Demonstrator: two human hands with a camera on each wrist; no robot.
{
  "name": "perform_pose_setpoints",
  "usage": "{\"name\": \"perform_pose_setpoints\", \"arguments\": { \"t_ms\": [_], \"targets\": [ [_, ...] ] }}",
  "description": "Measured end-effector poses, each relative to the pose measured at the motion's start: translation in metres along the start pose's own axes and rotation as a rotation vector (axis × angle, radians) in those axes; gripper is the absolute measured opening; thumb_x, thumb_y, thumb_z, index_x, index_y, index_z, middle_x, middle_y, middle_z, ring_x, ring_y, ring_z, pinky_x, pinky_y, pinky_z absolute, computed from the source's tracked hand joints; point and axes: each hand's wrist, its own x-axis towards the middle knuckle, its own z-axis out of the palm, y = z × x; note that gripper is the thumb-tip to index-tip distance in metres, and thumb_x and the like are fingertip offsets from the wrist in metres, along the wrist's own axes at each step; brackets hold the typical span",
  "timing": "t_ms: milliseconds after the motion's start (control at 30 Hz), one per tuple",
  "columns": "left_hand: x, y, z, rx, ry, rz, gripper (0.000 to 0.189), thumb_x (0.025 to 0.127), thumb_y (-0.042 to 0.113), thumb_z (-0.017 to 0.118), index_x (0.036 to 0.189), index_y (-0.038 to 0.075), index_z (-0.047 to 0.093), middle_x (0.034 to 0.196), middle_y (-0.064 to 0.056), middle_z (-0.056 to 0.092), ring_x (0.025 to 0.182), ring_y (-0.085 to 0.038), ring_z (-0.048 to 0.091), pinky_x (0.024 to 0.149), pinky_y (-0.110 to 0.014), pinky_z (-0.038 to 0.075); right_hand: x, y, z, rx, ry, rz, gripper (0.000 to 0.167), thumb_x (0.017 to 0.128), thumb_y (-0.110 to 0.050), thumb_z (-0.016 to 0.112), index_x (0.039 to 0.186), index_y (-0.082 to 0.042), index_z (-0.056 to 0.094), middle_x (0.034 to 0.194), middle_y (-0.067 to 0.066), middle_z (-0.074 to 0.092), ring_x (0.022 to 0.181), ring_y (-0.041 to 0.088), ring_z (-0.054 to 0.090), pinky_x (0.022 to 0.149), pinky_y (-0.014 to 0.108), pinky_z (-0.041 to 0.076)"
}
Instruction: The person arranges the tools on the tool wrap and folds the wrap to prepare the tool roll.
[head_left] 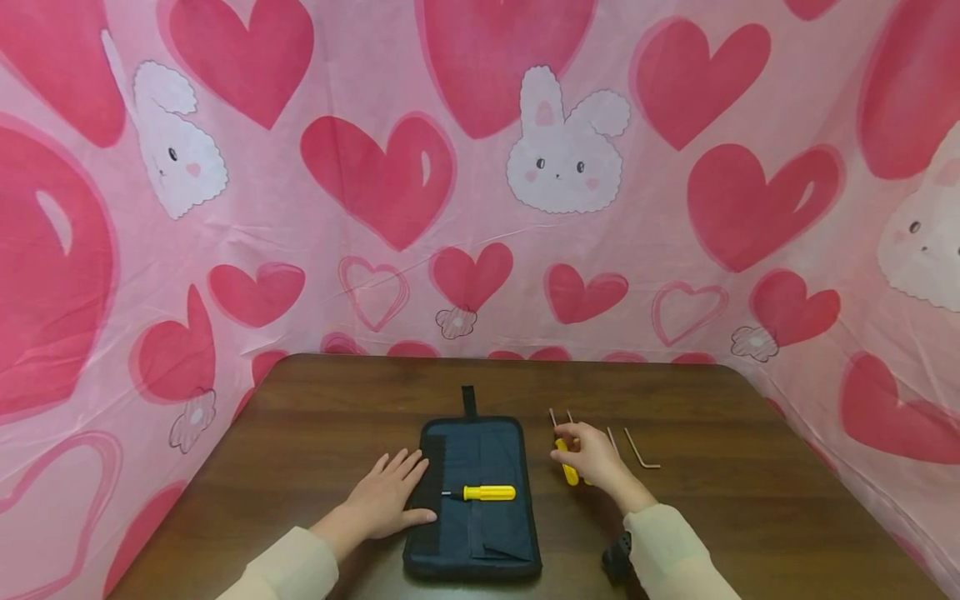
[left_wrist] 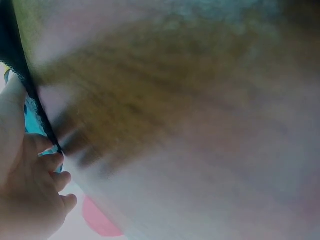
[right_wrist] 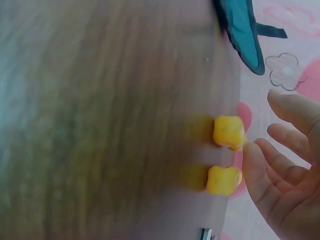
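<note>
A dark blue tool pouch (head_left: 498,454) with black edging lies unfolded on the table. Across it lies a small screwdriver (head_left: 491,493) with a yellow handle. My left hand (head_left: 375,500) rests on the pouch's left edge, fingers spread. Right of the pouch, my right hand (head_left: 596,460) hovers over another yellow-handled screwdriver (head_left: 567,473), thumb and fingers apart. The right wrist view shows two yellow handle ends, the upper handle (right_wrist: 229,131) close by the fingers and the lower handle (right_wrist: 224,180) beside it. Whether a fingertip touches them I cannot tell.
An L-shaped hex key (head_left: 639,452) lies right of my right hand, with another thin metal rod (head_left: 612,438) beside it. The pouch's black strap (head_left: 468,400) points to the back of the brown table (head_left: 337,400). Pink heart-patterned cloth (head_left: 480,225) hangs around the table.
</note>
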Motion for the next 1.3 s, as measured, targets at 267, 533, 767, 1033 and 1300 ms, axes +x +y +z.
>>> {"name": "perform_pose_setpoints", "arguments": {
  "t_ms": [267,533,767,1033,1300],
  "targets": [
    [0.0,0.0,-0.001,-0.003,-0.003,0.003,0.082,0.083,0.06,0.052,0.137,0.0,0.04,0.142,-0.018,0.035,0.131,-0.037,0.027,0.104,-0.054,0.017,0.002,0.004,0.0,-0.03,-0.009,0.018,0.038,0.077,-0.01,0.074,0.112,-0.001,0.063,0.097,0.009,0.06,0.08,0.021,0.055,0.072,0.037,0.052],
    [0.001,0.0,0.0,-0.005,-0.012,-0.005,0.082,0.083,0.06,0.052,0.137,0.0,0.04,0.142,-0.017,0.035,0.131,-0.036,0.027,0.104,-0.054,0.017,0.006,0.001,0.002,-0.086,-0.003,0.014,0.039,0.077,-0.006,0.074,0.112,0.002,0.061,0.099,0.015,0.062,0.084,0.026,0.058,0.075,0.041,0.051],
    [0.001,0.0,0.001,0.0,-0.012,-0.005,0.082,0.083,0.061,0.051,0.138,0.001,0.04,0.142,-0.017,0.035,0.132,-0.036,0.026,0.104,-0.055,0.017,0.009,-0.003,0.007,-0.172,0.019,0.006,0.04,0.074,-0.006,0.076,0.11,0.003,0.061,0.09,0.013,0.064,0.076,0.023,0.058,0.071,0.039,0.051],
    [0.001,0.001,0.0,0.003,-0.014,-0.002,0.083,0.083,0.062,0.051,0.138,0.001,0.04,0.142,-0.017,0.034,0.132,-0.036,0.026,0.104,-0.055,0.017,0.01,-0.008,0.012,-0.186,0.015,0.069,0.04,0.073,-0.005,0.077,0.107,0.006,0.06,0.086,0.013,0.063,0.068,0.021,0.057,0.062,0.033,0.053],
    [0.001,0.0,0.003,0.007,-0.019,-0.005,0.083,0.082,0.063,0.05,0.138,0.002,0.039,0.143,-0.016,0.034,0.132,-0.035,0.025,0.104,-0.055,0.016,0.011,-0.01,0.012,-0.185,-0.015,0.117,0.04,0.074,-0.005,0.076,0.109,0.008,0.06,0.089,0.016,0.063,0.069,0.022,0.059,0.063,0.035,0.054]
  ]
}}
